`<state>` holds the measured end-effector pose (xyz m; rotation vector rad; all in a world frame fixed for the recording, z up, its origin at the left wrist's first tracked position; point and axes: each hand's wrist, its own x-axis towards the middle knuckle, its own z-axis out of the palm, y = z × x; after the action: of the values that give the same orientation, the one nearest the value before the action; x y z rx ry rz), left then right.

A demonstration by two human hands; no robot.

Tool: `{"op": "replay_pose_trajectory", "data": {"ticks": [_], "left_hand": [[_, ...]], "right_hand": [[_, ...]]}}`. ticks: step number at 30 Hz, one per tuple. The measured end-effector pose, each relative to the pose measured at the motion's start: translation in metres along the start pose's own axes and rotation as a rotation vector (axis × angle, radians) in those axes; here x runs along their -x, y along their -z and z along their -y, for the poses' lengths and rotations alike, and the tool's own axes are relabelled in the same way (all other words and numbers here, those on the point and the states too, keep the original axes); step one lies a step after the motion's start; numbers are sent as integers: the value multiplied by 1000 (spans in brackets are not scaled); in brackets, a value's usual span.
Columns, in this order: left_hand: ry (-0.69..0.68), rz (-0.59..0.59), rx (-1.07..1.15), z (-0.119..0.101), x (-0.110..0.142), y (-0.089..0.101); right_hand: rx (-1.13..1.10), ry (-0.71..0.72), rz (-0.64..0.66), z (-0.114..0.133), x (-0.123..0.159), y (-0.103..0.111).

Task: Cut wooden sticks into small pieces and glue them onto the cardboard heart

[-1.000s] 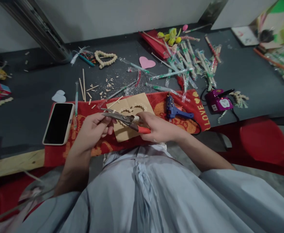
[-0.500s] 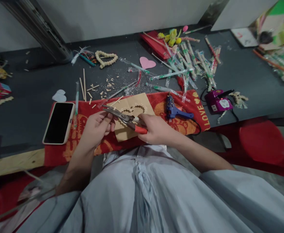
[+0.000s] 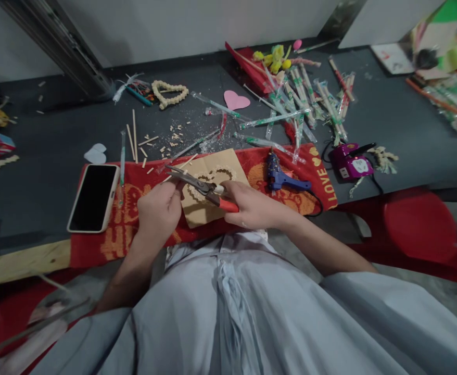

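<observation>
My right hand (image 3: 248,204) grips a pair of pruning shears (image 3: 203,186) with orange and white handles, the dark blades pointing left. Beside the blades my left hand (image 3: 160,205) is closed, its knuckles up and fingertips hidden. A thin pale wooden stick (image 3: 167,178) pokes out at the top of this fist. Beneath the shears lies a piece of brown cardboard (image 3: 201,216), bearing a heart outline (image 3: 228,171) built of small pale pieces. Both rest on a red and orange towel (image 3: 127,234).
Left on the towel lies a phone (image 3: 93,198); right, a blue glue gun (image 3: 281,177). Cut stick bits (image 3: 176,136), a pink paper heart (image 3: 236,100), a beaded heart frame (image 3: 169,95) and wrapped sticks (image 3: 302,94) cover the table behind. A purple device (image 3: 351,161) stands right, near a red stool (image 3: 419,224).
My left hand has turned and closed into a fist, hiding fingers that showed before. A pale stick end now shows above it. The shears have barely shifted.
</observation>
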<state>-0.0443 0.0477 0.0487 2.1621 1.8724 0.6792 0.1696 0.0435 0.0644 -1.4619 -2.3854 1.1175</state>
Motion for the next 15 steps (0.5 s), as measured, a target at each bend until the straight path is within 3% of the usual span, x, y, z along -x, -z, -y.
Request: {"op": "replay_pose_trajectory", "data": {"ticks": [7,15], "left_hand": [[25,136,339,7,-1,4],[51,56,325,4,1,1]], "right_hand": [[2,27,-19,-2,1,3],[80,-64,-86,8,1,-2]]}}
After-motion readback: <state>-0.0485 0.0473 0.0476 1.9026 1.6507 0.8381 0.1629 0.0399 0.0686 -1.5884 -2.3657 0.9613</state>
